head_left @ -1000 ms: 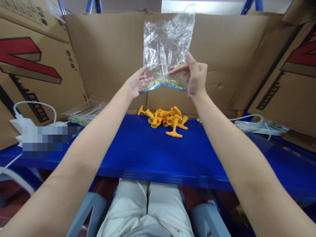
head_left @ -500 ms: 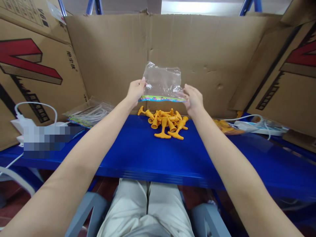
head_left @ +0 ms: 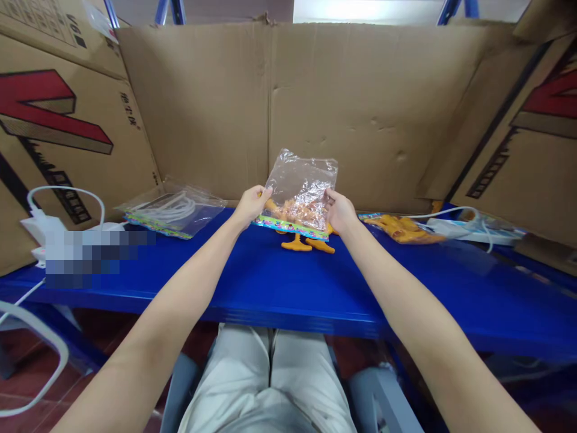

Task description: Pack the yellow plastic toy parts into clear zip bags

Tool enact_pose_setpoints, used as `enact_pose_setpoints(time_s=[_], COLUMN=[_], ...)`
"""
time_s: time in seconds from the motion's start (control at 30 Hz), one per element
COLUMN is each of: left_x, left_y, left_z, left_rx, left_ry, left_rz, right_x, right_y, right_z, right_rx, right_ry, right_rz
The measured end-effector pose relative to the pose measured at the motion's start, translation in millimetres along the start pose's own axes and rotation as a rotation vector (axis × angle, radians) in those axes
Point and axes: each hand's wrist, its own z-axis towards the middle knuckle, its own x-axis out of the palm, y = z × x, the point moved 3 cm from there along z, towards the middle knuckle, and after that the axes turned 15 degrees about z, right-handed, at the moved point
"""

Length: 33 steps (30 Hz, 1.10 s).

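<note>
A clear plastic bag with a colourful printed strip along its near edge is stretched between my hands. My left hand pinches its left side, and my right hand grips its right side. Behind and beneath the bag lies a pile of orange-yellow plastic T-shaped handles, seen partly through the film. Two of their crossbars stick out below the printed strip. I cannot tell whether the bag touches the pile.
On the blue table, a clear bag with white cords lies at left and a bag of orange-yellow pieces at right. A white power strip and cable sit farther right. Cardboard walls the back and sides.
Both hands have come down and nearer with the bag. It now hangs in front of the orange-yellow pile, which was uncovered before.
</note>
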Motion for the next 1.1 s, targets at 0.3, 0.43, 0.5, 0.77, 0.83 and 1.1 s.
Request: enact_pose_setpoints(time_s=[0.3, 0.43, 0.5, 0.77, 0.83, 1.1], left_x=[-6.0, -5.0, -6.1, -14.1, -15.4, -19.0], left_y=[16, 20, 19, 16, 17, 32], left_z=[-3, -2, -1, -1, -1, 5], left_rx=[-0.065, -0.152, -0.163, -0.116, -0.111, -0.019], left_ry=[0.208, 0.255, 0.197, -0.098, -0.14, -0.278], left_rz=[-0.144, -0.237, -0.245, -0.139, -0.116, -0.054], right_x=[-2, -3, -2, 1, 1, 6], right_y=[-15, -17, -20, -27, -26, -29], right_z=[-10, -10, -12, -10, -9, -18], right_rx=[-0.052, -0.093, -0.067, -0.064, -0.114, -0.135], right_ry=[-0.128, -0.037, 0.016, 0.137, 0.152, 0.235], right_rz=[0.103, 0.01, -0.052, -0.125, -0.222, -0.479])
